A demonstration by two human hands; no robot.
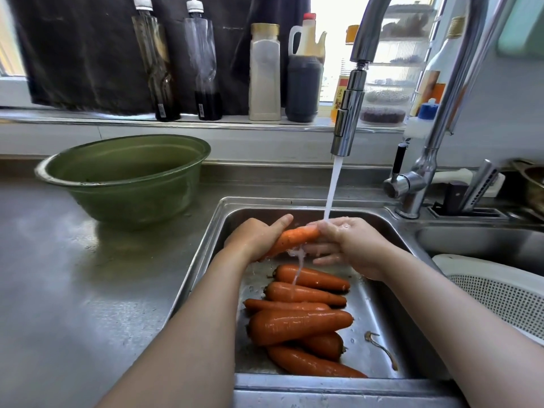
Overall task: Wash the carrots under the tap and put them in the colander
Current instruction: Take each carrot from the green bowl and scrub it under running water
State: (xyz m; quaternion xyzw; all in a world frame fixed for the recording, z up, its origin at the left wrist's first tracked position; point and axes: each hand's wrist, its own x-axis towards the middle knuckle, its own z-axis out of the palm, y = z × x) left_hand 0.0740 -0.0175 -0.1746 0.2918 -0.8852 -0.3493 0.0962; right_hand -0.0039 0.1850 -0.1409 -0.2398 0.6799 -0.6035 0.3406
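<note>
While the green bowl sits on the worktop at the far left, my left hand is wrapped round the thick end of one carrot, thumb on top, holding it roughly level over the sink. Just right of that, the water from the tap lands where the carrot's narrow end meets my right hand, which closes on that end with the thumb above and the fingers beneath. So both hands are clamped on the same carrot, one at each end.

At the moment only the tip is getting rinsed, I think. To do this well, I would turn the carrot with the left hand while the right rubs along its length, and slide it sideways so the stream reaches the middle and the thick end too. A wet carrot is probably slippery, so I would hold it firmly and keep it low in the sink to limit splashing.

Below the hands, a pile of about six more carrots lies on the sink floor. The colander waits at the far right, and I see no carrots in the part that shows.
</note>
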